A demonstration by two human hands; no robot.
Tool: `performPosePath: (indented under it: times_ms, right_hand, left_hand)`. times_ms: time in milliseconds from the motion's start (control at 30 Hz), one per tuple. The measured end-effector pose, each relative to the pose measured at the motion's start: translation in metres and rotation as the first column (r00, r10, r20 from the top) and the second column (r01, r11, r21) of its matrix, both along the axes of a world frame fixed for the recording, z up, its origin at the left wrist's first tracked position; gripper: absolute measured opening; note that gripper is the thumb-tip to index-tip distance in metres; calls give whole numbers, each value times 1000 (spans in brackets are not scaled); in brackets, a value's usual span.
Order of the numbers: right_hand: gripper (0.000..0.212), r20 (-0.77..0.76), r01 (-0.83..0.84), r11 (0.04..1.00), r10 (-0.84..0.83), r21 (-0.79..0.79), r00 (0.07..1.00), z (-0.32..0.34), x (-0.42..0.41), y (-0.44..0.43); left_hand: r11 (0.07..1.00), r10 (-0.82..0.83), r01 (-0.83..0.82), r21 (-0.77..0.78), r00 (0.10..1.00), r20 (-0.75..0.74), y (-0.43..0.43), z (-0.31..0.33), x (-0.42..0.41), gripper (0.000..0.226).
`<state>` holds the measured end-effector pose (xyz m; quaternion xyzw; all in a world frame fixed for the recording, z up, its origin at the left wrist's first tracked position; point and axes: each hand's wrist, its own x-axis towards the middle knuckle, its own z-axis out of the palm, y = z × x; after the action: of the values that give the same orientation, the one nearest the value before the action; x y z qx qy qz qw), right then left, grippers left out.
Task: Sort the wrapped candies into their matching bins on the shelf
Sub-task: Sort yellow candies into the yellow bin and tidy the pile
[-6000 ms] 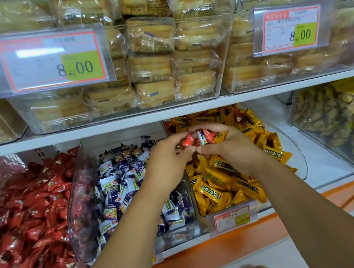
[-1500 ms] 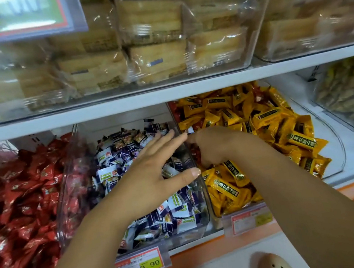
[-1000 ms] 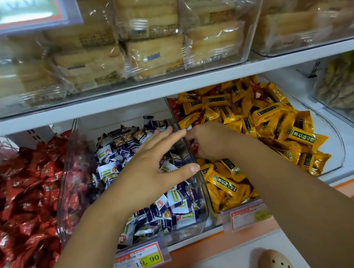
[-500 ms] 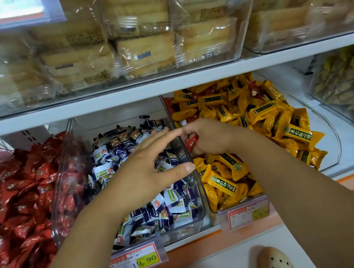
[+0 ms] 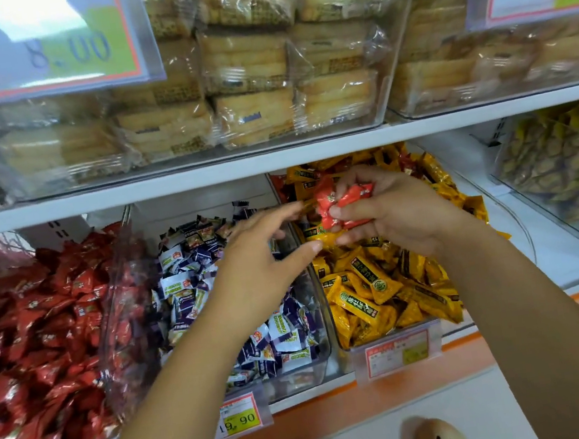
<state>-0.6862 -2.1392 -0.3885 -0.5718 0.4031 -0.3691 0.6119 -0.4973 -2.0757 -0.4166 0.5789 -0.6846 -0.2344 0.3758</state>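
Obs.: the right hand, centre-right of the frame, has thumb and fingers curled round a small bunch of orange-red film-wrapped candies. We count at least two pieces; the exact number is hidden by the fingers. The bunch is held up above the heap of yellow-wrapped candies, clear of it.

The left hand, at centre frame, holds nothing. Its fingers are straight and spread and its thumb is out, so the span is wide. It hovers over the purple-and-white wrapped candies, fingertips aimed at the bunch and just beside it. We cannot tell whether they touch.

The likely destination is the heap of dark red wrapped candies at lower left, well apart from both hands with the purple bin between.

Handling (our judgement): the pieces look very light, with a glossy, crinkly and probably slippery wrapper. They look unlikely to break, though we cannot tell whether the filling is hard or soft. Loose pieces in one grasp may squirt out sideways. We would grip across the plump middle of each candy, not the flat sealed ends, and cup a palm beneath during any transfer.
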Motion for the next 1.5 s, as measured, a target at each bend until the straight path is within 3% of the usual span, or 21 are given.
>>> performPosePath:
  times_ms: [133,300,467,667,800,900,1033,1133,1200,1400,1500]
  right_hand:
    - [16,71,-64,997,61,35,996,3,-8,11]
    - [17,-21,-128,992,128,21,992,3,-8,20]
    - [24,-76,-96,995,98,35,992,2,-7,22]
    - [51,85,-97,984,85,147,993,3,-5,22]
    - [51,139,-112,974,86,198,987,6,3,26]
    - [51,75,-127,979,116,159,990,12,21,34]
    - [53,-133,-161,986,166,48,977,15,54,46]
    - [65,-286,-185,982,164,-48,944,12,82,55]
    - [67,-310,-190,978,156,-85,938,8,102,60]
    - [49,-43,-255,967,255,15,966,5,171,61]
    - [46,-50,-264,962,261,-64,964,2,209,61]
  left_hand:
    - [999,-23,20,-29,993,-117,-3,5,-12,50]
    - [998,-70,68,-17,968,-239,-4,8,-21,39]
    - [1000,-11,14,7,931,-365,-9,2,-25,36]
    - [998,-4,35,55,871,-491,-11,8,-25,33]
    - [994,17,38,103,873,-487,-4,16,-23,28]
    - [977,25,92,191,846,-533,8,24,-14,30]
    - [949,54,134,284,822,-567,24,29,6,38]
    - [932,168,72,355,782,-600,33,29,23,17]
    - [913,246,43,406,735,-632,38,27,40,15]
    - [932,355,-196,304,657,-665,59,34,113,12]
    - [911,407,-376,170,750,-521,65,32,156,15]
